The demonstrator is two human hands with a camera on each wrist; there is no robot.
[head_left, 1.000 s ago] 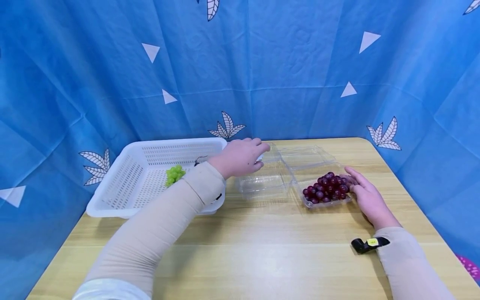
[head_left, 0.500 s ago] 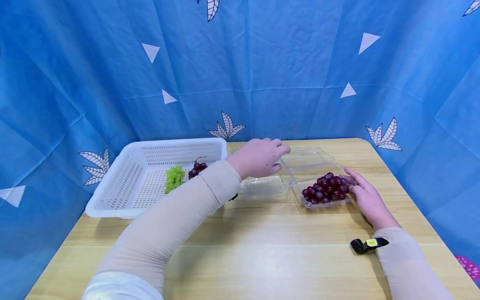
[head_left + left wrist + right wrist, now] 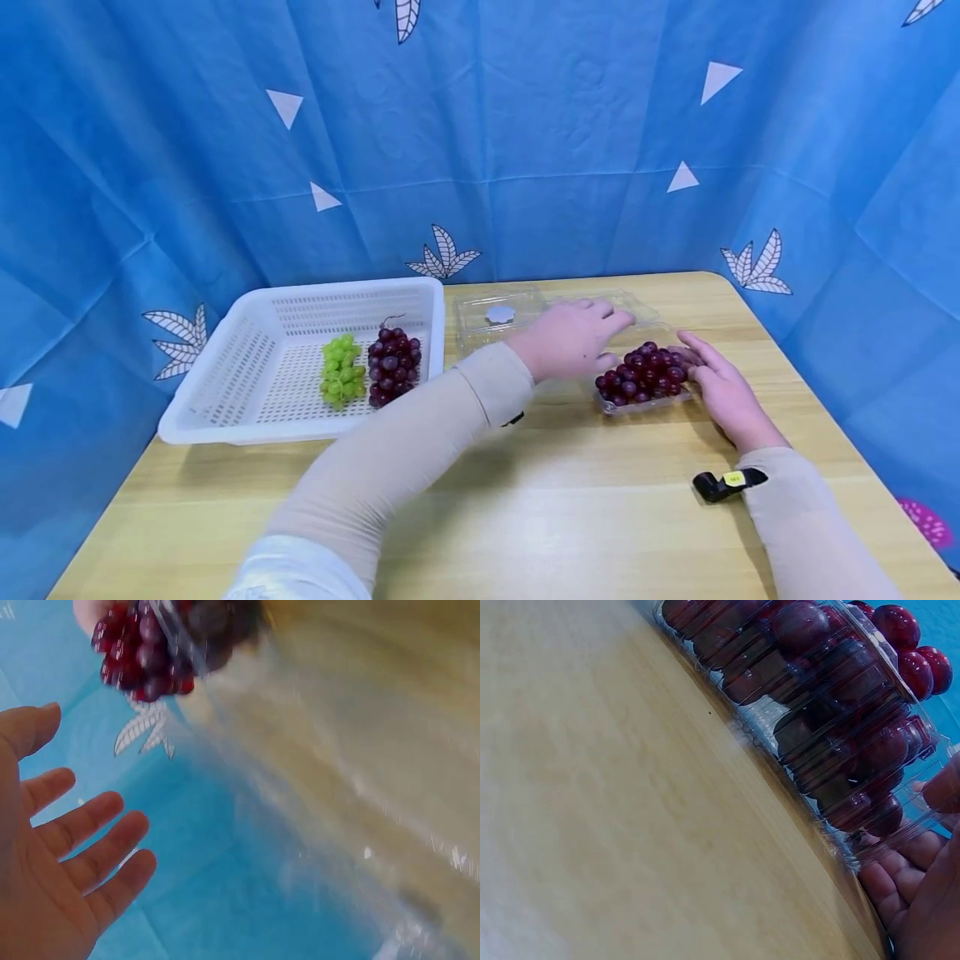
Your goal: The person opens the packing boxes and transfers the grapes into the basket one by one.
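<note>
A bunch of dark red grapes (image 3: 643,373) sits in a clear plastic clamshell box (image 3: 757,724) on the table's right half. My right hand (image 3: 723,392) holds the right end of this box; in the right wrist view its thumb (image 3: 941,787) is at the rim and the fingers lower down by the end wall. My left hand (image 3: 573,337) hovers over the plastic just left of the grapes. It holds nothing, and its fingers (image 3: 112,847) are spread and relaxed in the left wrist view. The box's raised lid is partly hidden behind the left hand.
A second clear plastic box (image 3: 480,312) with a pale label lies behind my left forearm. To the left, a white basket (image 3: 247,429) holds green grapes (image 3: 342,371) and another dark red bunch (image 3: 394,362). A blue curtain (image 3: 525,125) hangs behind the table.
My left hand has moved right, from beside the basket across the second box to near the grapes. The basket's red bunch has come into view. The right hand stays at its box.
</note>
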